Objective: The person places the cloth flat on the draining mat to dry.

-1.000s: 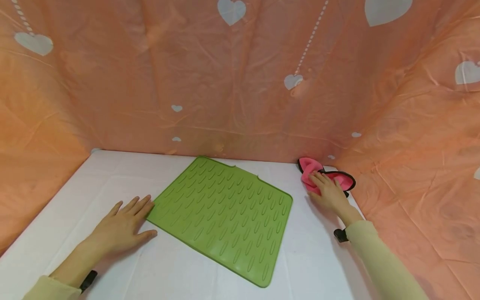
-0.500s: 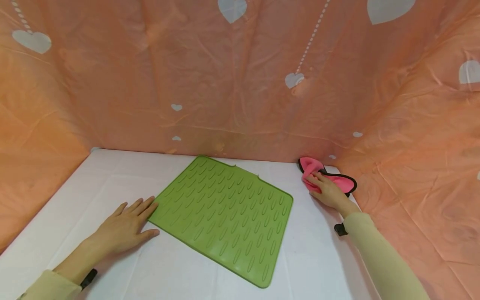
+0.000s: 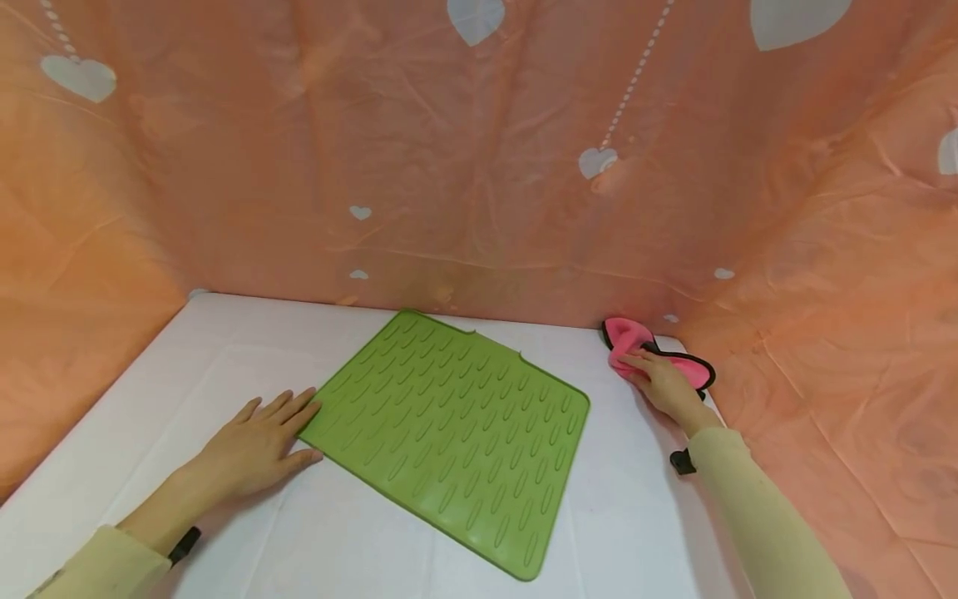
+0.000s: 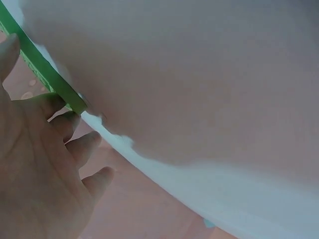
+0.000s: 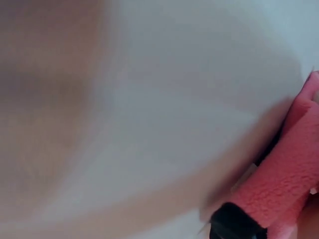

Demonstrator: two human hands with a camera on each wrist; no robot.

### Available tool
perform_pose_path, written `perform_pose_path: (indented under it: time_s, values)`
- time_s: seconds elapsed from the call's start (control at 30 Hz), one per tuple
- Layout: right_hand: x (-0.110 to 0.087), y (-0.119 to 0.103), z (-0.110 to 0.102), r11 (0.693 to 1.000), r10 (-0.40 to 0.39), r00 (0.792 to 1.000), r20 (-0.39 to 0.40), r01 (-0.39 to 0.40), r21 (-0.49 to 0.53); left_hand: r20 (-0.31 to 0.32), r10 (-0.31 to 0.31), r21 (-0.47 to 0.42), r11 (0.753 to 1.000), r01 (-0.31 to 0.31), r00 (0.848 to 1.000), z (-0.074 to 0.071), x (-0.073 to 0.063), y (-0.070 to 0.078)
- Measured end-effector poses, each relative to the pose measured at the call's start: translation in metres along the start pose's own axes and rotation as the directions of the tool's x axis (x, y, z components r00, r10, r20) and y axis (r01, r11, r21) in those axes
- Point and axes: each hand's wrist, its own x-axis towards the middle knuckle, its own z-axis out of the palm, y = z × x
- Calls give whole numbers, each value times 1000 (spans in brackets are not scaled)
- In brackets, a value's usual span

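A: Surface?
B: White bench (image 3: 239,353), faint creases. Orange drape (image 3: 419,158) rises behind its back edge and along both sides, printed with pale hearts (image 3: 476,20) and dotted strings (image 3: 636,79).
A: On it?
B: Green mat (image 3: 449,445), flat, set askew mid-bench; ridged, notched on its back-right side, far corner close to the bench's back edge.
A: Left hand (image 3: 250,449)?
B: Fingers straight and apart, tips at the mat's left corner.
A: Right hand (image 3: 666,391)?
B: At the bench's back right corner, fingers bent in on the twisted middle of a pink cloth (image 3: 627,333), gripping it. Black trim; one end reaches the bench's right edge. Wrist view there: pink fold at the frame's side, hand mostly cut off.
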Motion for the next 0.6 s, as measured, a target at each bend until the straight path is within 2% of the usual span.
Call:
perform_pose_path:
  time_s: [0.17,0.33,0.47,0.6]
  values:
    - [-1,3,-3,1000,11,998,-63,-9,24,-1,-2,-5,1000,2,1000,-2,1,2]
    - [-5,5,-7,998,-15,990,-140,23,52,-11,-2,7,1000,2,1000,-2,2,2]
    - [-8,5,-10,995,-77,968,-239,91,48,-19,1,16,1000,-1,1000,-2,2,2]
    - [-10,1,-16,992,-91,941,-327,113,49,-18,1,19,1000,-1,1000,-3,1,2]
